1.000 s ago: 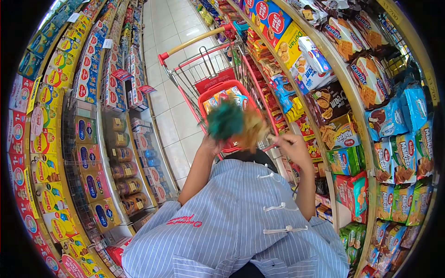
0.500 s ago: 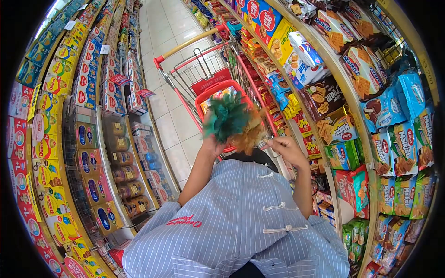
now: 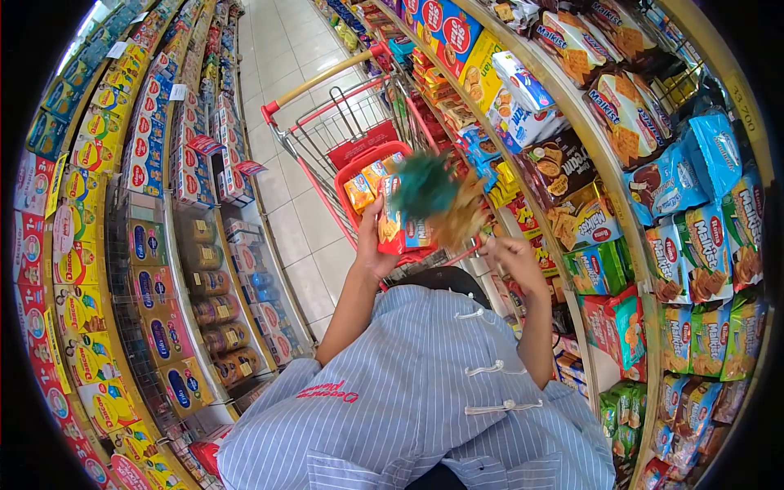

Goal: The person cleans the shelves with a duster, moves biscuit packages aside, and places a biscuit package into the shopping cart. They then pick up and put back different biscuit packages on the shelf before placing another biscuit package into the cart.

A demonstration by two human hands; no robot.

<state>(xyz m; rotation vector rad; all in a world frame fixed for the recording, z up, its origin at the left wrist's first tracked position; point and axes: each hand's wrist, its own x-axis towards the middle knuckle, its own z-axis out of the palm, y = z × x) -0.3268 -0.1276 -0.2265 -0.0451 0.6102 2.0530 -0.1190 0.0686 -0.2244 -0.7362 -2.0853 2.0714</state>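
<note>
My right hand (image 3: pixel 516 260) is closed around the thin handle of a feather duster (image 3: pixel 426 186). Its green and tan feathers are smeared by motion and stretch up and left of the hand, over the front of a red packet (image 3: pixel 393 235). My left hand (image 3: pixel 376 245) grips that packet at its left side, thumb along the edge. Part of the packet's face is hidden by the feathers. Behind it, a red basket (image 3: pixel 344 170) holds several orange and yellow packets (image 3: pixel 360 193).
A shopping cart (image 3: pixel 325 82) with a red and yellow handle stands in the tiled aisle (image 3: pixel 294 224). Shelves of boxes and tins (image 3: pixel 216 310) line the left. To the right, close by my right arm, shelves carry biscuit packs (image 3: pixel 608 233).
The duster has swung to the right, away from my left hand, uncovering the red packet and the packets in the basket. My left hand stays near the same spot.
</note>
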